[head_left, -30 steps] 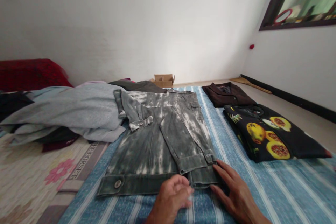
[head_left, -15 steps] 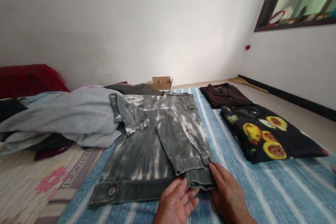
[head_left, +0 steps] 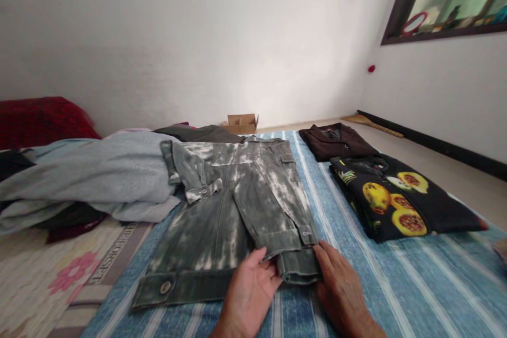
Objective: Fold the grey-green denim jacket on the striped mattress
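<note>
A grey washed denim jacket (head_left: 222, 216) lies flat on a blue striped cloth (head_left: 396, 285), sleeves folded across it. My left hand (head_left: 249, 293) is at the jacket's near hem, fingers slipped under the hem edge below the folded sleeve cuff. My right hand (head_left: 338, 288) rests flat with its fingers apart at the hem's right corner, touching the fabric.
A black fruit-print garment (head_left: 396, 200) and a dark brown one (head_left: 336, 140) lie folded on the right. A pile of grey and dark clothes (head_left: 79, 179) sits at the left, beside a floral sheet (head_left: 59, 280). A cardboard box (head_left: 241, 122) stands by the far wall.
My left hand has uncurled and slid its fingers under the jacket's hem. My right hand has shifted slightly toward the hem corner. The view has drifted a little left.
</note>
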Demonstrator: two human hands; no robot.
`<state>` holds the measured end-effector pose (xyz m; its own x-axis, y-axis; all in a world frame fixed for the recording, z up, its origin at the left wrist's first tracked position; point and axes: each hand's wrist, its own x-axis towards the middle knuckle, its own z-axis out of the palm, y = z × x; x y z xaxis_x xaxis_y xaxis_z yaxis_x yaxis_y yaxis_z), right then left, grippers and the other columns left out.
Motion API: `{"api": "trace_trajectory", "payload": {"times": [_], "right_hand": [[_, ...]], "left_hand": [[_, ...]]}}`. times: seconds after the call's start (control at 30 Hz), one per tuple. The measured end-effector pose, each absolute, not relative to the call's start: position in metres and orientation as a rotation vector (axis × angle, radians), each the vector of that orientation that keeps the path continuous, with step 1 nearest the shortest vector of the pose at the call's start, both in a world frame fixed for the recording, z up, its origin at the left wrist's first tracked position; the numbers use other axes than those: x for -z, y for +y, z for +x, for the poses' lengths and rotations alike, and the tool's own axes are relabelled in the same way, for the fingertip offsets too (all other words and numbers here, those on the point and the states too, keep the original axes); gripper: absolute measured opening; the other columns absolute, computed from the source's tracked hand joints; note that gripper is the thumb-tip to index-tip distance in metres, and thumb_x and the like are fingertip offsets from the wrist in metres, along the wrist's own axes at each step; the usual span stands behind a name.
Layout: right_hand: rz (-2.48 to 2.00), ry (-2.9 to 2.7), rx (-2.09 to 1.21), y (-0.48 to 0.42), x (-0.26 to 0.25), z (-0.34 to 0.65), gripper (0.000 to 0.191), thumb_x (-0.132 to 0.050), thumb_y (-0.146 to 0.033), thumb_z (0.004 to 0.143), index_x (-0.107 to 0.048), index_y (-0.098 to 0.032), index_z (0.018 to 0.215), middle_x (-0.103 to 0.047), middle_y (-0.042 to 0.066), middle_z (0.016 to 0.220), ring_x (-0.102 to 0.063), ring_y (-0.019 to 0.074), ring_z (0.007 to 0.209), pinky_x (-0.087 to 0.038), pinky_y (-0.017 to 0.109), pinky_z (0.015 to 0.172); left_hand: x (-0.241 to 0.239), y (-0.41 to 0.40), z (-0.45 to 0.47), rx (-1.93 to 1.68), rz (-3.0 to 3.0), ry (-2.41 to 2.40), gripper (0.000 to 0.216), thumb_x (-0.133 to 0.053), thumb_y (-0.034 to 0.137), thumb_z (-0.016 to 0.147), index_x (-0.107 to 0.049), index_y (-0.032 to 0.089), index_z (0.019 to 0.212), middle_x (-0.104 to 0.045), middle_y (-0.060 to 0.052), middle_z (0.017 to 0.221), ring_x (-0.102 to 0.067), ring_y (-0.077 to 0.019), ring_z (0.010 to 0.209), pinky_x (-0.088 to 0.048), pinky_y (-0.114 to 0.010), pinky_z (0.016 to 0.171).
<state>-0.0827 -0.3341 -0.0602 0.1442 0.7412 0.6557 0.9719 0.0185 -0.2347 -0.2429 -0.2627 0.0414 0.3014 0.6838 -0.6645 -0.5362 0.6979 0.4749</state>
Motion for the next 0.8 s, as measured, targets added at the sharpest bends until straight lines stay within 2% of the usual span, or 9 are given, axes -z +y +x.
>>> {"api": "trace_trajectory", "payload": {"times": [0.3, 0.53, 0.67, 0.8], "right_hand": [[-1.833, -1.571, 0.367, -0.333, 0.056, -0.085, 0.051, -0.042, -0.006, 0.062, -0.052, -0.018, 0.111, -0.062, 0.013, 0.110, -0.060, 0.0271, 0.102, -0.054, 0.042, 0.083], [-1.849, -1.567, 0.362, -0.330, 0.054, -0.084, 0.049, -0.042, -0.007, 0.064, -0.054, -0.017, 0.111, -0.065, 0.014, 0.108, -0.062, 0.0268, 0.099, -0.056, 0.041, 0.081], [-1.773, -1.729, 0.485, -0.325, 0.057, -0.082, 0.060, -0.040, -0.002, 0.070, -0.051, -0.015, 0.128, -0.059, 0.015, 0.126, -0.057, 0.0279, 0.114, -0.055, 0.041, 0.085], [-1.665, -1.825, 0.475, -0.322, 0.064, -0.078, 0.057, -0.040, -0.001, 0.077, -0.050, -0.012, 0.132, -0.053, 0.017, 0.135, -0.048, 0.0280, 0.127, -0.052, 0.041, 0.092]], "left_hand": [[-0.034, -0.261, -0.252, -0.861, 0.109, 0.825, 0.021, -0.041, 0.014, 0.087, -0.060, 0.008, 0.097, -0.068, -0.018, 0.097, -0.067, -0.0290, 0.097, -0.054, -0.049, 0.087], [-0.033, -0.261, -0.255, -0.926, 0.074, 0.840, 0.026, -0.040, 0.016, 0.086, -0.062, 0.010, 0.099, -0.070, -0.017, 0.097, -0.066, -0.0316, 0.099, -0.052, -0.056, 0.086], [-0.034, -0.260, -0.254, -0.923, 0.115, 0.892, 0.027, -0.040, 0.017, 0.087, -0.061, 0.012, 0.103, -0.070, -0.016, 0.095, -0.067, -0.0311, 0.099, -0.053, -0.056, 0.084], [-0.033, -0.258, -0.254, -0.911, 0.153, 0.925, 0.028, -0.039, 0.016, 0.088, -0.060, 0.011, 0.107, -0.070, -0.016, 0.096, -0.067, -0.0316, 0.098, -0.054, -0.055, 0.083]]}}
